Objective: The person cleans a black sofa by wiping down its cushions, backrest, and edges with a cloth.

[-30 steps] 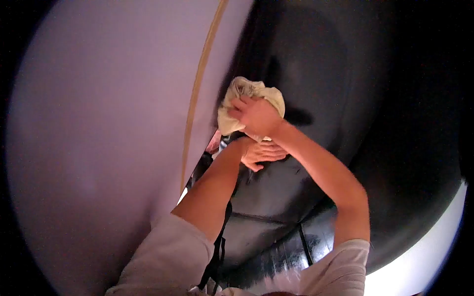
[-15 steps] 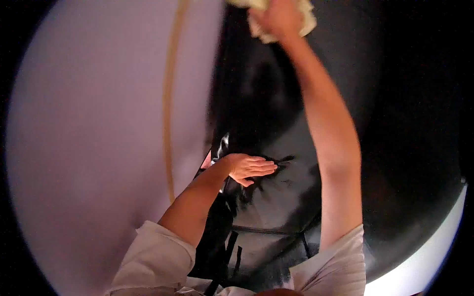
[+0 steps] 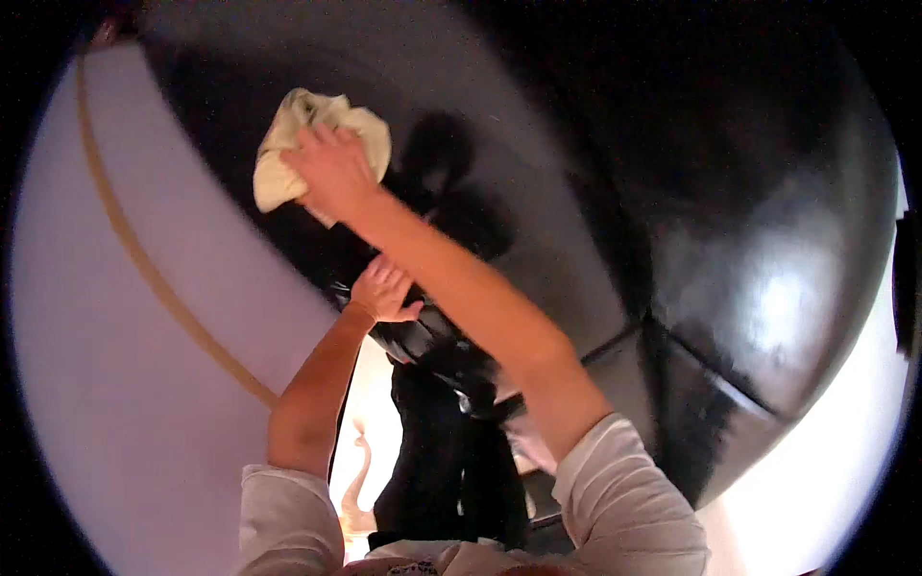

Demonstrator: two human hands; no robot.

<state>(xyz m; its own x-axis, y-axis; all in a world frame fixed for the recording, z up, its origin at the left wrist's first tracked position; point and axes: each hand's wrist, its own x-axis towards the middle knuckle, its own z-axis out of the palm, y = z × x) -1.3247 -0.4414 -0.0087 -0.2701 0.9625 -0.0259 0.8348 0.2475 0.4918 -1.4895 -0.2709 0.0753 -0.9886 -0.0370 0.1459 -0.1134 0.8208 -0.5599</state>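
Observation:
My right hand [image 3: 336, 175] presses on a bunched, cream-coloured cloth [image 3: 283, 182] at the upper left, its fingers over the middle of it. Under the cloth is a large, shiny black surface [image 3: 538, 259] with visible seams. My left hand [image 3: 384, 290], fingers spread, rests on the same black surface near its left edge. It lies below the cloth and beside my right forearm, holding nothing.
On the left is a broad pale lilac surface [image 3: 125, 365] with a tan stripe [image 3: 158, 278] along it. A glossy, curved black section [image 3: 768, 278] bulges on the right. My dark-trousered legs [image 3: 447, 461] show below, beside a bright pale area.
My right hand has brought the cloth down and left from the top of the view. My left hand has shifted left and slightly up in the picture, while the view itself has turned.

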